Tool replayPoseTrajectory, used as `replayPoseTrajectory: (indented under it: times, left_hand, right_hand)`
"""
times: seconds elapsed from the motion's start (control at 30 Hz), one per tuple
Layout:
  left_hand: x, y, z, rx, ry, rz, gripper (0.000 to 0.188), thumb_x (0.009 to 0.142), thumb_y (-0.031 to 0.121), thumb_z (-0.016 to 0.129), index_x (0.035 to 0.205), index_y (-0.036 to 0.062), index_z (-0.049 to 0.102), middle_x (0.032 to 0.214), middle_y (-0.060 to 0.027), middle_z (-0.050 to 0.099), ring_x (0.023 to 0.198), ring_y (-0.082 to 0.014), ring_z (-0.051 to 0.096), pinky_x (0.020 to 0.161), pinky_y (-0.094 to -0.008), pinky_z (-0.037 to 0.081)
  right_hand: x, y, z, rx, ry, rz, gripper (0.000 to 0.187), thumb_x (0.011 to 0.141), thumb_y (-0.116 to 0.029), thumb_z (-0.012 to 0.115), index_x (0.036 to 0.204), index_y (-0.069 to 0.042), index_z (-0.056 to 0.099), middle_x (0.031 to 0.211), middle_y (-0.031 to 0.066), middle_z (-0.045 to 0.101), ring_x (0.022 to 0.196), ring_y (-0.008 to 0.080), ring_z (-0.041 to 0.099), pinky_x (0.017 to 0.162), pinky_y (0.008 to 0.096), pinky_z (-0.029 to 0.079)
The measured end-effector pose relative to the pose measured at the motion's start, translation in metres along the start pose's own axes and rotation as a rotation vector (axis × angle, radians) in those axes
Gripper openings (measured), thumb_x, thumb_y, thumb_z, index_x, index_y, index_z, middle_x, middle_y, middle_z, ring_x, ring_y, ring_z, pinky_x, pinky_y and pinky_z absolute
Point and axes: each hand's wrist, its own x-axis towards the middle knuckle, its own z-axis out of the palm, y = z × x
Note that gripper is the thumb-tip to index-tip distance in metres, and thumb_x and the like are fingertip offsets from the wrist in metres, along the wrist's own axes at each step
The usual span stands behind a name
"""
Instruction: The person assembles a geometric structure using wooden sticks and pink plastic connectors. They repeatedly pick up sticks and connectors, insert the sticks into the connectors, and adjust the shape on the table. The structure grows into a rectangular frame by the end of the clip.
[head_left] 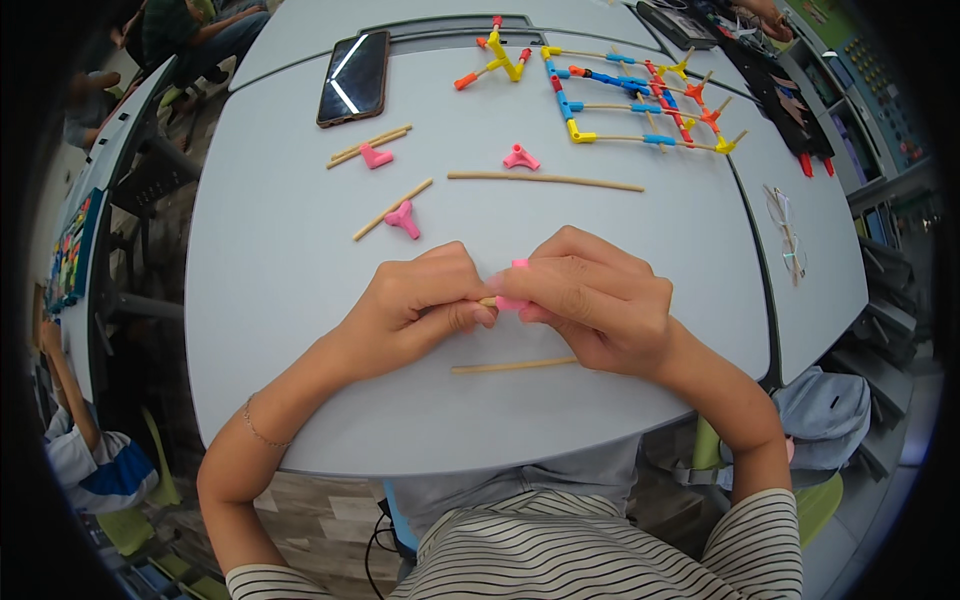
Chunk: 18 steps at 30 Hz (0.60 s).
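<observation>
My left hand [428, 300] is closed on a thin wooden stick [488, 301], most of which its fingers hide. Against the stick's end, my right hand [595, 300] pinches a pink plastic connector [511, 303]; how deep the stick sits in it cannot be seen. Just below my right hand lies another wooden stick [515, 366]. Beyond my hands are a long stick [545, 181] and a three-armed pink connector [520, 157]. To the left, a pink connector [403, 220] touches a stick [390, 212], and an elbow-shaped pink connector [375, 156] rests by a pair of sticks [370, 146].
A black phone [354, 78] lies at the far left. Farther back stand a small yellow-and-orange assembly [497, 62] and a larger frame of sticks and coloured connectors [640, 100]. Eyeglasses [788, 235] rest at the right; a grey backpack [822, 415] is beside the table. Other people sit at left.
</observation>
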Motion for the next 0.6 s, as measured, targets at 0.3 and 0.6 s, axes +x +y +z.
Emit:
replayPoseTrajectory:
  times: [0.3,0.6]
  left_hand:
    - [0.004,0.001,-0.006,0.134,-0.004,-0.031,0.012,0.092,0.015,0.07,0.096,0.0036,0.069,0.086,-0.0043,0.062,0.078,-0.0176,0.055,0.07,-0.0298,0.046]
    - [0.008,0.028,-0.038,0.376,-0.095,-0.123,0.038,0.068,0.014,0.088,0.1,0.0049,0.069,0.093,-0.0031,0.062,0.079,-0.0161,0.056,0.072,-0.0278,0.048]
  right_hand:
    - [0.0,0.01,-0.013,0.177,0.03,0.306,0.036,0.084,-0.008,0.074,0.12,-0.004,0.07,0.089,0.0085,0.07,0.078,0.0204,0.063,0.069,0.0321,0.053]
    - [0.002,0.025,-0.069,0.025,-0.518,0.637,0.045,0.07,-0.026,0.088,0.106,-0.006,0.072,0.079,0.0032,0.065,0.068,0.0145,0.059,0.063,0.0262,0.049]
